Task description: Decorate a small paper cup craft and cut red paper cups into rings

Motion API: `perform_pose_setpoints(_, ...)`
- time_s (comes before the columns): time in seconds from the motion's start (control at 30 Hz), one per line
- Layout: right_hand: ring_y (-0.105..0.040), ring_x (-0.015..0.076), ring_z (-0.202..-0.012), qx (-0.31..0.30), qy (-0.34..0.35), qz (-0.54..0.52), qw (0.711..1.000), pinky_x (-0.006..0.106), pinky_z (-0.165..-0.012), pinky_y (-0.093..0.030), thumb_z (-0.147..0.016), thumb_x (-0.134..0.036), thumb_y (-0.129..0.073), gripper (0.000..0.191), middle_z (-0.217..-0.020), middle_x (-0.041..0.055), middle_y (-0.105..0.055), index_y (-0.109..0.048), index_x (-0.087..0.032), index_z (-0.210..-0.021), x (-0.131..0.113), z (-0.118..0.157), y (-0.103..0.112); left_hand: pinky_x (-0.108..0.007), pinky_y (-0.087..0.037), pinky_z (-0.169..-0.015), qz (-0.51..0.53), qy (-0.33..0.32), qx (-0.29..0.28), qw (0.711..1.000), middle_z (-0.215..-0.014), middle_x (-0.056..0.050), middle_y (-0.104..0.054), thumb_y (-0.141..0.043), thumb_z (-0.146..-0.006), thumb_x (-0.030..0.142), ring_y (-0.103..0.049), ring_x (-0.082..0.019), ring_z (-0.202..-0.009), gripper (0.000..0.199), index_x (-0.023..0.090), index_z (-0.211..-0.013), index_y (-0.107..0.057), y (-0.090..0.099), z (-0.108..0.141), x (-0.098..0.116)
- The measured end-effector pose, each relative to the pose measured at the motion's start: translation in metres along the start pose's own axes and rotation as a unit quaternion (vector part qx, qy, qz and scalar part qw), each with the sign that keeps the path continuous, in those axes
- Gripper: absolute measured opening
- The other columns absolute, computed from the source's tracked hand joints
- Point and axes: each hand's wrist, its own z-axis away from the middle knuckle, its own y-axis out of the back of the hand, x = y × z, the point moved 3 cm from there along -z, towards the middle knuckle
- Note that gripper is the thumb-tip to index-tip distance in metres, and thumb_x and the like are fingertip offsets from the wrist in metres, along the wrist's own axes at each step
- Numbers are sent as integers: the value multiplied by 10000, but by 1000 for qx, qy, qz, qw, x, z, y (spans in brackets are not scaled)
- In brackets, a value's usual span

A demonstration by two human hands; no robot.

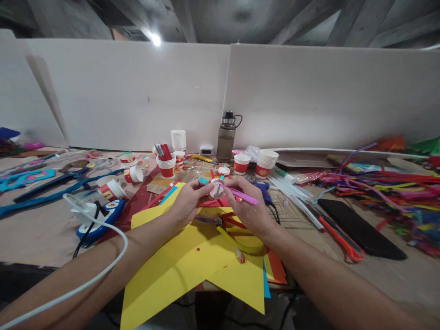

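Note:
My left hand (pixel 188 201) is closed on a small paper cup (pixel 216 189), its white round end turned towards me. Red and turquoise bits stick out around the cup; how they attach is too small to tell. My right hand (pixel 249 204) pinches a purple pen (pixel 244 197), whose tip end lies at the cup. Below both hands, pliers-like scissors (pixel 209 220) with red and yellow handles rest on yellow paper sheets (pixel 185 261). A small red-tipped clear piece (pixel 240 255) lies on the same paper.
A water bottle (pixel 226 142) stands at the back. Near it are stacked paper cups (pixel 266 161) and a cup of pens (pixel 166 166). To the right lie an orange cutter (pixel 343 240), a black phone (pixel 360 227) and coloured pipe cleaners (pixel 388 183). A white cable (pixel 117 266) crosses my left forearm.

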Motion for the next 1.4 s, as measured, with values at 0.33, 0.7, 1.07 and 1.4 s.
perform_pose_setpoints(0.33, -563, 163, -730, -4, 2, 6, 1000, 285, -690, -447, -860, -309, -542, 139, -784, 43, -627, -615, -198, -820, -3, 0, 1, -271, -510, -749, 0, 5, 5, 1000, -788, -25, -657, -759, -660, 283, -615, -110, -715, 238, 115, -779, -638, -2, 1, 1)
perform_pose_setpoints(0.7, -554, 158, -716, -5, 0, 4, 1000, 279, -675, -442, -853, -303, -551, 137, -772, 42, -624, -614, -193, -802, -3, 0, 1, -295, -510, -783, -4, 5, 4, 1000, -826, -40, -660, -755, -664, 283, -621, -124, -749, 245, 117, -799, -636, 0, 0, -1)
perform_pose_setpoints(1.07, -553, 153, -705, -6, 9, 1, 1000, 274, -667, -440, -849, -296, -550, 128, -764, 38, -626, -608, -197, -794, -4, 0, 2, -285, -522, -753, -7, 10, 4, 1000, -782, -24, -655, -758, -660, 291, -618, -116, -712, 237, 124, -773, -633, 1, 0, -1)
perform_pose_setpoints(1.4, -550, 151, -681, -4, 19, 10, 1000, 285, -674, -443, -849, -283, -542, 132, -738, 31, -619, -587, -195, -762, -2, -2, 1, -294, -517, -787, -7, 24, 6, 1000, -862, -57, -687, -754, -669, 284, -635, -135, -765, 254, 118, -834, -655, 1, 0, -3)
